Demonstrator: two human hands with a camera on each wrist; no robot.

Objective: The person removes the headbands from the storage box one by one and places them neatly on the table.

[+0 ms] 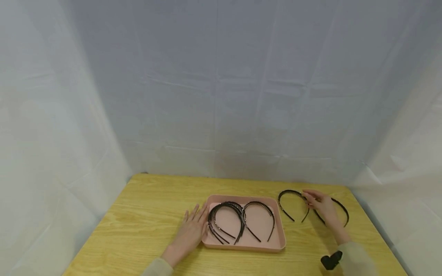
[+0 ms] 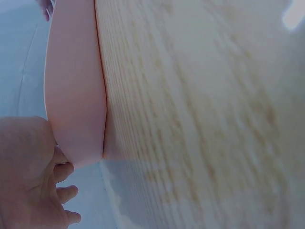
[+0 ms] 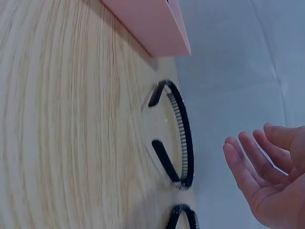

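The left hand (image 1: 192,230) lies flat on the yellow wood-grain table (image 1: 145,222), fingers straight and slightly spread, its fingertips against the left wall of the shallow pink rectangular plastic tray (image 1: 248,245). Just past those fingertips, inside the tray, lie the thin black toothed plastic headbands (image 1: 226,214): a nested bundle on the near side, where three or four arcs overlap too closely to count for sure, and one single black headband (image 1: 259,204) lying apart beyond them.

The right hand (image 1: 322,207) hovers over the table to the right of the tray, fingers relaxed and extended, gripping nothing in the wrist view. Two more black toothed headbands lie loose on the table here: the first loose headband (image 1: 288,193) just left of the fingertips, the second loose headband (image 1: 343,211) under and right of the palm.

No brand, label or writing shows anywhere.
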